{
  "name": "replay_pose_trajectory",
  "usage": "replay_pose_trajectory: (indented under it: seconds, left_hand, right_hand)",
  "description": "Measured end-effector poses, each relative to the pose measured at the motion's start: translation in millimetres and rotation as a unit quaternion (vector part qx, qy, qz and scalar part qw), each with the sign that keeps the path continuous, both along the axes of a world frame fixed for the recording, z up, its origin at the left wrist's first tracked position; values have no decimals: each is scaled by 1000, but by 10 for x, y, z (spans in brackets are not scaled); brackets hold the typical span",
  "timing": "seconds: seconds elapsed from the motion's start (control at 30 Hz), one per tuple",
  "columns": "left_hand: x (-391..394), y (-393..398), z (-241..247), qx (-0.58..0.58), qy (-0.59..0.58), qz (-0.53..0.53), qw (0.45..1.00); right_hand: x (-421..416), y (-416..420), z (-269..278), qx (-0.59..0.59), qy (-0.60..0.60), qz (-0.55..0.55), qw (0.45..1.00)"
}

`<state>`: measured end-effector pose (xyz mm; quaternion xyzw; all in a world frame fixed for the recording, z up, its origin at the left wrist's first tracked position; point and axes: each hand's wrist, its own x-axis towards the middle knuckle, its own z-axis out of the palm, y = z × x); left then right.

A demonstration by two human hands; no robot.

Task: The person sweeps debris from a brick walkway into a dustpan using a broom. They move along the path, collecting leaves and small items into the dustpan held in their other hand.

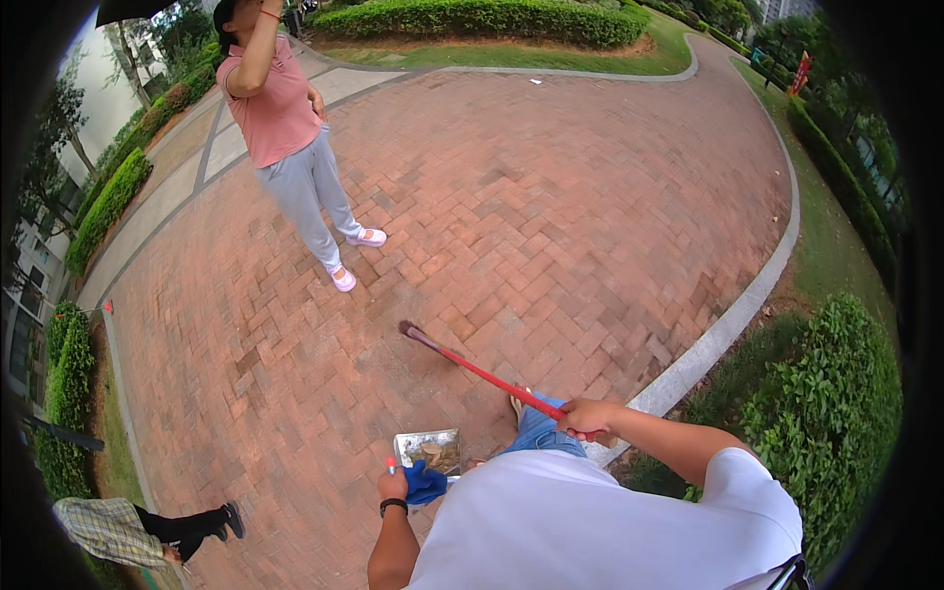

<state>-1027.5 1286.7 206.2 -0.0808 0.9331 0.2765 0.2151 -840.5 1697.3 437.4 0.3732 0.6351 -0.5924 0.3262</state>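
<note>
My right hand point(586, 417) grips the end of a broom's red handle point(509, 386). The handle slants forward and left over the paving, down to a dark, narrow broom head point(410, 329). Closer to my body, my left hand point(392, 484) is closed around a handle with a red tip point(391, 463). Bunched blue cloth point(423, 483) sits against that hand; whether it is a rag or a glove is unclear. Just beyond lies a metal dustpan point(403, 443) with dry leaves point(432, 449) and debris inside. My body and the cloth hide part of it.
A person in a pink shirt point(276, 110) stands ahead on the brick paving point(516, 221). Another person in a checked shirt point(110, 527) is at lower left. A stone curb point(693, 376) and a leafy shrub point(826, 398) border my right side. White litter point(536, 82) lies far ahead.
</note>
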Motion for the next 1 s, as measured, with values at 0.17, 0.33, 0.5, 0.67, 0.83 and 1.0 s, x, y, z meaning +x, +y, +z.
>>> replay_pose_trajectory:
  seconds: [0.17,0.33,0.5,0.67,0.83,1.0]
  left_hand:
    - [-211,418,-39,3,20,-6,1000]
    - [-265,1265,368,-17,1,-29,999]
    - [-421,2259,252,-52,7,-51,997]
    - [-606,2940,171,-42,-7,-34,999]
    - [-735,3488,304,-6,59,4,998]
    - [-911,3792,349,-16,82,17,996]
  right_hand:
    - [-202,462,-257,108,58,-41,992]
    - [-637,1176,-757,50,44,-94,993]
    - [-1063,1909,-367,-56,1,-167,984]
    - [-899,2755,-598,-112,15,-180,977]
    - [-457,3576,-265,-93,43,-133,986]
    - [245,4169,-273,-51,69,-191,978]
